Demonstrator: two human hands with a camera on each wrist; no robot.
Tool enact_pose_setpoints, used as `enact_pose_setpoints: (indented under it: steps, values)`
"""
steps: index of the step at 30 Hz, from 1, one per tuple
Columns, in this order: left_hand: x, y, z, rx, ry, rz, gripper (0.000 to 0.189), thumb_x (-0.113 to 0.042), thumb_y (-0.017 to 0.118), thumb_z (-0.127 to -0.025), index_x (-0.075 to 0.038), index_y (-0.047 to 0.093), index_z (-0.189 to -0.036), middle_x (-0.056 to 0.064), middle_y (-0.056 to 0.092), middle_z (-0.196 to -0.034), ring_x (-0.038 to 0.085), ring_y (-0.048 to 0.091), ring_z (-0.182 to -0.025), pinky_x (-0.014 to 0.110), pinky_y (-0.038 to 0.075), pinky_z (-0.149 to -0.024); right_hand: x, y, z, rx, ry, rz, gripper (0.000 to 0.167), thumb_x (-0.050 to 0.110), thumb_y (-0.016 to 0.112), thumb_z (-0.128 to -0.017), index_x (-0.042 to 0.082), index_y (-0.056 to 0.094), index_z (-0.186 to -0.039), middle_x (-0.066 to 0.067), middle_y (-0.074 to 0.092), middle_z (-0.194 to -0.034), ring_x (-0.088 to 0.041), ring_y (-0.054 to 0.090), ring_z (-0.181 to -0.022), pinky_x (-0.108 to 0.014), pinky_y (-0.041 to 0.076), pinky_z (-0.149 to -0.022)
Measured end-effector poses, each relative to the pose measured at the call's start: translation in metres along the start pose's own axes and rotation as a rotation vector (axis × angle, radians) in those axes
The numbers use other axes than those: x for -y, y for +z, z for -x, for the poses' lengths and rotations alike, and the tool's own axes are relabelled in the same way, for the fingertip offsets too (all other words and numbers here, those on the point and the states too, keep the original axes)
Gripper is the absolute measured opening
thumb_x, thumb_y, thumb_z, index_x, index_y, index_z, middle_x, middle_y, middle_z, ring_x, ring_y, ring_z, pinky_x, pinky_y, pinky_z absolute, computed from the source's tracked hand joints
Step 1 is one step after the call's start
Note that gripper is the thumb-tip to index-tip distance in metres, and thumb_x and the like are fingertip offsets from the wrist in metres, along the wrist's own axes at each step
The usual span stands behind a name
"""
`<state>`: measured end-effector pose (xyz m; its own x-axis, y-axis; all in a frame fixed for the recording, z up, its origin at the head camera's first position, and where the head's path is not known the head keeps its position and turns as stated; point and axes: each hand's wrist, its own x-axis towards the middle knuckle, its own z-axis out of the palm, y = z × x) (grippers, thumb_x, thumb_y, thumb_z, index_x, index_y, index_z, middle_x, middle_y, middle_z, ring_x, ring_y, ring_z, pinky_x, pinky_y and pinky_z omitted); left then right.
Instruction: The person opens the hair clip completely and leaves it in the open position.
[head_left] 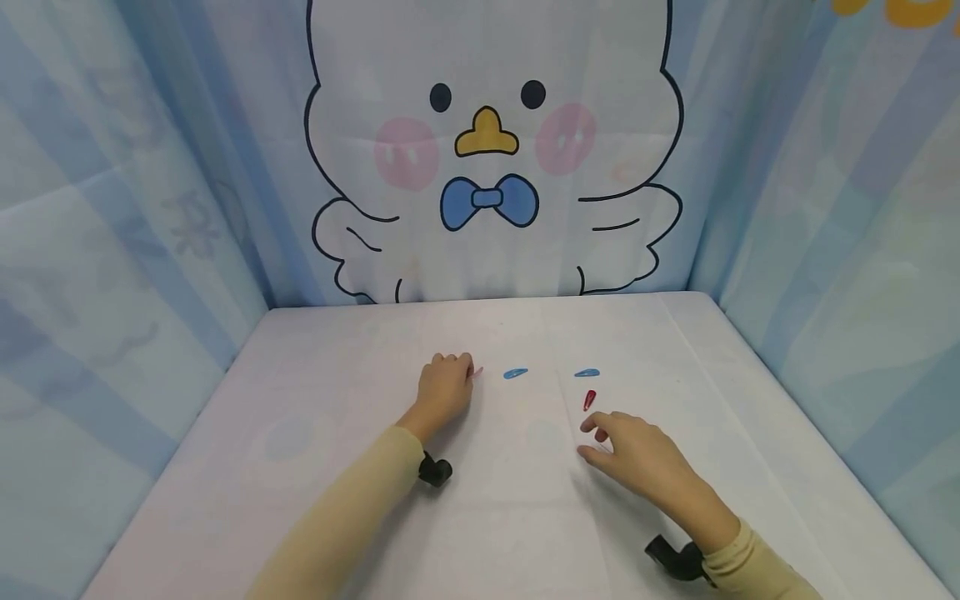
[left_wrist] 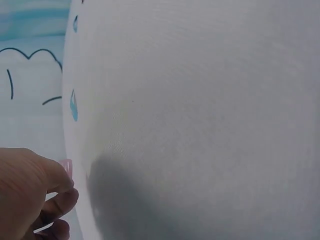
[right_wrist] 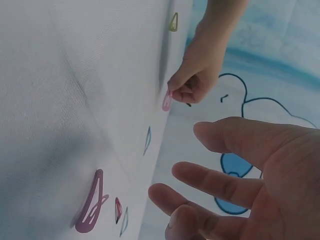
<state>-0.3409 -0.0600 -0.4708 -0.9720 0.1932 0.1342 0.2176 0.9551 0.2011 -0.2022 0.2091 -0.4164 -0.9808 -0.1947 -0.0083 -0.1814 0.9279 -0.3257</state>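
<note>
My left hand (head_left: 444, 387) pinches a pink snap hair clip (right_wrist: 166, 103) between thumb and fingertips, low over the back of the table. To its right lies a blue hair clip (head_left: 515, 373), with a second blue hair clip (head_left: 587, 372) farther right. Just in front of that second one is a red hair clip (head_left: 590, 400). My right hand (head_left: 637, 454) hovers in front of the red clip, thumb and fingers spread, holding nothing. In the right wrist view a mauve hair clip (right_wrist: 91, 207) rests on the table; the head view mostly hides it behind the right hand.
A yellow hair clip (right_wrist: 173, 22) lies beside the left forearm in the right wrist view. White cloth covers the table (head_left: 510, 542). A curtain with a cartoon bird (head_left: 487, 258) hangs behind it, and blue curtains (head_left: 112, 250) stand at both sides.
</note>
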Motion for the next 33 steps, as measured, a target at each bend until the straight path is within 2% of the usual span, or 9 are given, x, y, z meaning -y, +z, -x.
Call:
enact_pose_setpoints:
  steps: [4, 10, 17, 21, 24, 26, 28, 33]
  values:
    - [-0.004, -0.004, 0.007, -0.028, 0.048, 0.018, 0.006, -0.014, 0.067, -0.099, -0.014, 0.067, -0.105, 0.004, 0.068, -0.097, 0.022, 0.054, -0.088, 0.038, 0.048, -0.08, 0.002, -0.001, 0.001, -0.033, -0.034, 0.019, 0.03, 0.031, 0.079, -0.089, 0.014, 0.073, -0.114, -0.001, 0.073, -0.097, -0.015, 0.063, -0.077, -0.04, 0.051, -0.071]
    - [-0.016, -0.018, 0.022, -0.111, 0.194, 0.064, 0.007, -0.01, 0.068, -0.096, -0.013, 0.069, -0.102, 0.003, 0.068, -0.095, 0.022, 0.055, -0.086, 0.037, 0.048, -0.077, 0.005, -0.005, 0.001, -0.093, -0.065, 0.029, 0.027, 0.03, 0.079, -0.089, 0.016, 0.073, -0.112, 0.0, 0.074, -0.098, -0.017, 0.067, -0.081, -0.049, 0.05, -0.082]
    - [-0.036, -0.032, 0.053, -0.198, 0.356, 0.138, 0.008, -0.009, 0.071, -0.092, -0.015, 0.069, -0.097, -0.002, 0.065, -0.089, 0.016, 0.054, -0.081, 0.029, 0.044, -0.07, 0.016, -0.007, 0.002, -0.145, -0.077, 0.034, 0.026, 0.031, 0.082, -0.088, 0.018, 0.074, -0.109, 0.0, 0.076, -0.099, -0.02, 0.07, -0.085, -0.049, 0.05, -0.083]
    - [-0.045, -0.041, 0.074, -0.22, 0.413, 0.212, 0.01, -0.008, 0.071, -0.091, -0.016, 0.069, -0.097, -0.004, 0.063, -0.088, 0.014, 0.053, -0.081, 0.028, 0.044, -0.071, 0.021, -0.007, 0.007, -0.176, -0.111, 0.021, 0.026, 0.031, 0.083, -0.087, 0.019, 0.074, -0.108, 0.002, 0.076, -0.098, -0.019, 0.071, -0.084, -0.048, 0.051, -0.083]
    - [-0.051, -0.05, 0.087, -0.222, 0.441, 0.268, 0.012, -0.007, 0.07, -0.091, -0.017, 0.069, -0.099, -0.004, 0.063, -0.09, 0.013, 0.053, -0.083, 0.028, 0.045, -0.074, 0.024, -0.007, 0.01, -0.233, -0.163, 0.005, 0.026, 0.032, 0.084, -0.086, 0.02, 0.075, -0.107, 0.004, 0.076, -0.097, -0.01, 0.064, -0.071, -0.043, 0.05, -0.078]
    - [-0.055, -0.056, 0.093, -0.222, 0.464, 0.3, 0.013, -0.007, 0.069, -0.092, -0.017, 0.069, -0.1, -0.005, 0.063, -0.092, 0.012, 0.053, -0.085, 0.028, 0.046, -0.076, 0.027, -0.008, 0.011, -0.282, -0.194, -0.007, 0.026, 0.033, 0.084, -0.086, 0.021, 0.075, -0.107, 0.006, 0.074, -0.096, -0.004, 0.054, -0.064, -0.037, 0.046, -0.074]
    - [-0.058, -0.062, 0.099, -0.228, 0.489, 0.331, 0.014, -0.007, 0.069, -0.093, -0.018, 0.069, -0.102, -0.005, 0.064, -0.093, 0.012, 0.054, -0.087, 0.027, 0.046, -0.077, 0.03, -0.01, 0.013, -0.332, -0.227, -0.022, 0.027, 0.035, 0.085, -0.085, 0.021, 0.075, -0.106, 0.008, 0.073, -0.094, 0.0, 0.043, -0.06, -0.032, 0.041, -0.071]
    - [-0.066, -0.078, 0.113, -0.248, 0.551, 0.396, 0.015, -0.006, 0.069, -0.093, -0.018, 0.069, -0.101, -0.006, 0.064, -0.096, 0.011, 0.053, -0.089, 0.026, 0.046, -0.079, 0.038, -0.016, 0.019, -0.485, -0.35, -0.07, 0.021, 0.03, 0.087, -0.082, 0.023, 0.073, -0.095, 0.015, 0.067, -0.085, 0.003, 0.035, -0.057, -0.026, 0.034, -0.066]
